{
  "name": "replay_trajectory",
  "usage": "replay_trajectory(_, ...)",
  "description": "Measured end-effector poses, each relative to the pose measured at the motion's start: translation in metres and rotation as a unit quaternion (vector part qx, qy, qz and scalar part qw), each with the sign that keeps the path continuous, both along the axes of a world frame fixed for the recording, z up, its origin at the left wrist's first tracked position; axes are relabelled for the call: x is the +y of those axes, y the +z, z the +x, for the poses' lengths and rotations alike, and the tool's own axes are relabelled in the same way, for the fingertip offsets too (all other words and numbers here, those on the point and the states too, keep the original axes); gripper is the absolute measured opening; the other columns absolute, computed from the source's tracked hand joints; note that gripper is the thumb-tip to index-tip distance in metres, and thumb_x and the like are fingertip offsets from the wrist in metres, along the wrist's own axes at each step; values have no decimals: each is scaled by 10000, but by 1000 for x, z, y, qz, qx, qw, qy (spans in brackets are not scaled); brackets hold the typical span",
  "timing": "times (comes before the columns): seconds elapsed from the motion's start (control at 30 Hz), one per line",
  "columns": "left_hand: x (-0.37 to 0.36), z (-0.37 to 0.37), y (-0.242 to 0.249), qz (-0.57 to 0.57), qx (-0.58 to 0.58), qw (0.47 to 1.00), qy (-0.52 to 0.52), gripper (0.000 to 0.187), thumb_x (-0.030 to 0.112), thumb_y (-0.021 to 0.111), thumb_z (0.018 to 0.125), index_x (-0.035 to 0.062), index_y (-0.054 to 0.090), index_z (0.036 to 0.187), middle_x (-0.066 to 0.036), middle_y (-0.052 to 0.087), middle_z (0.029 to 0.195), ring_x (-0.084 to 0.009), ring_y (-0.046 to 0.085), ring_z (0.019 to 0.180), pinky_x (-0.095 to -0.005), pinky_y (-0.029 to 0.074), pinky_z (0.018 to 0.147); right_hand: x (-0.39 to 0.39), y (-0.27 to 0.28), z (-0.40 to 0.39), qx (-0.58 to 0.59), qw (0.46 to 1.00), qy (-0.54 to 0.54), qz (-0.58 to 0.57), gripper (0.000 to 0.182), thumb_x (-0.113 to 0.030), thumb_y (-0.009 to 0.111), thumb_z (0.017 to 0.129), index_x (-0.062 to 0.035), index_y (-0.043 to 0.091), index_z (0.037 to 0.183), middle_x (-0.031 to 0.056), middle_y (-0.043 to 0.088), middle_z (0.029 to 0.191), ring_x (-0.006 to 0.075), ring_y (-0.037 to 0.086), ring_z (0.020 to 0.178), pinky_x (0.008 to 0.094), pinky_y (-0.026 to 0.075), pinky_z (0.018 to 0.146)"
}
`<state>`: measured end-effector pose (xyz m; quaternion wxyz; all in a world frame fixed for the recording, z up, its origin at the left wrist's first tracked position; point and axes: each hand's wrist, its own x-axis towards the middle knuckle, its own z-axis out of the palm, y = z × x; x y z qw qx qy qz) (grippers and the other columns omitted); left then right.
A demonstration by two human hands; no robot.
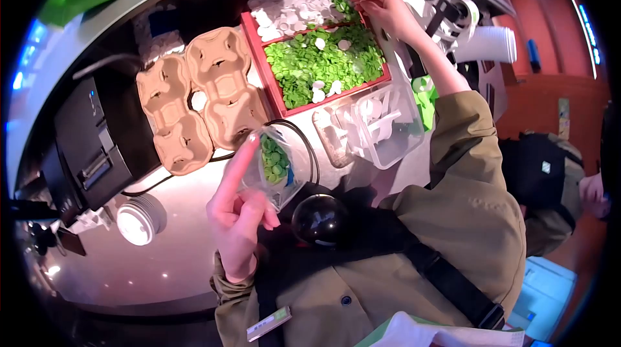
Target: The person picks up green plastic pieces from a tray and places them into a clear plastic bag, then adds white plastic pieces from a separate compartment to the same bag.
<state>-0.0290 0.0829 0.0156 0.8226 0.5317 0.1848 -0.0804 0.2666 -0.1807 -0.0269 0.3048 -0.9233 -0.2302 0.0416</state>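
Note:
A red divided box (259, 65) holds white pieces (297, 5) in its far compartment and green pieces (323, 59) in the near one, with a few white ones among them. My right hand (388, 14) is at the box's far right corner, fingers bent together beside some green pieces; what they hold is too small to make out. A clear plastic bag (294, 192) with green pieces inside hangs by my left hand (239, 208). The left index finger points up along the bag's left edge, and the other fingers are curled at its lower part.
Two cardboard cup carriers (171, 111) lie left of the box. A clear container (394, 133) with white items stands in front of it. A black machine (94, 153), a black cable and a stack of lids (139, 221) are at left. Another person (543, 185) is at right.

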Motion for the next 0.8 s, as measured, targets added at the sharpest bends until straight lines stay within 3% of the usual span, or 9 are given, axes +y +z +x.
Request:
replay_trajectory(0.03,3,0,-1,-10,14,1000,-15,541,-74,392,759,-19,388,1297,-122,484,1261,-46,499,496,-156,402,449,3,-5,15,43,999,4,18,214,-75,545,798,-43,626,993,79,656,781,131,588,672,274,470,650)
replay_trajectory(0.1,11,2,-10,-13,-28,998,-48,518,-101,393,766,-8,427,1274,-130,470,1269,-51,525,515,-170,421,466,22,-14,41,-33,998,45,8,193,-78,559,795,-47,642,967,74,658,777,123,592,671,266,471,637)
replay_trajectory(0.13,14,3,-13,-14,-51,997,-56,517,-107,389,765,-7,433,1270,-136,454,1283,-53,532,521,-172,423,467,38,-9,46,6,999,39,-10,203,-14,542,816,-25,635,995,45,648,871,87,584,762,214,463,716)
replay_trajectory(0.17,16,3,-17,-15,-72,995,-66,517,-113,385,764,-5,438,1266,-141,438,1298,-56,539,527,-174,424,468,46,-18,64,38,999,10,-2,198,-99,554,825,-29,639,990,78,653,902,136,592,827,255,456,777)
replay_trajectory(0.23,20,6,-20,-9,-109,991,-72,512,-121,378,760,-8,450,1255,-151,415,1317,-61,552,541,-181,435,476,70,-32,95,-105,988,17,-110,269,-208,541,839,-45,621,1037,120,633,1005,208,576,940,306,418,868)
replay_trajectory(0.27,21,9,-21,-4,-115,990,-76,514,-122,378,759,-8,450,1255,-152,416,1316,-62,550,540,-183,437,479,57,-80,147,-182,975,-23,-127,381,-329,525,840,-60,582,1105,147,585,1116,266,541,1021,343,356,949)
replay_trajectory(0.33,27,13,-19,18,-133,987,-86,525,-130,379,755,-3,447,1260,-154,412,1319,-63,550,546,-190,449,489,91,-53,119,-263,937,-48,-226,441,-282,622,791,-70,534,1167,126,566,1148,228,536,1037,318,388,926)
replay_trajectory(0.53,37,15,-19,29,-157,983,-94,538,-141,384,749,0,436,1265,-161,402,1325,-78,561,623,-217,478,506,110,-40,130,-188,972,-18,-141,462,-248,652,768,-73,526,1176,121,571,1135,214,532,1044,307,397,919)
replay_trajectory(0.8,36,12,-17,16,-163,983,-81,552,-141,379,742,8,435,1271,-152,407,1321,-70,547,588,-220,476,508,121,-4,80,30,992,93,79,501,-203,692,737,-77,516,1188,114,578,1118,195,528,1053,292,409,910)
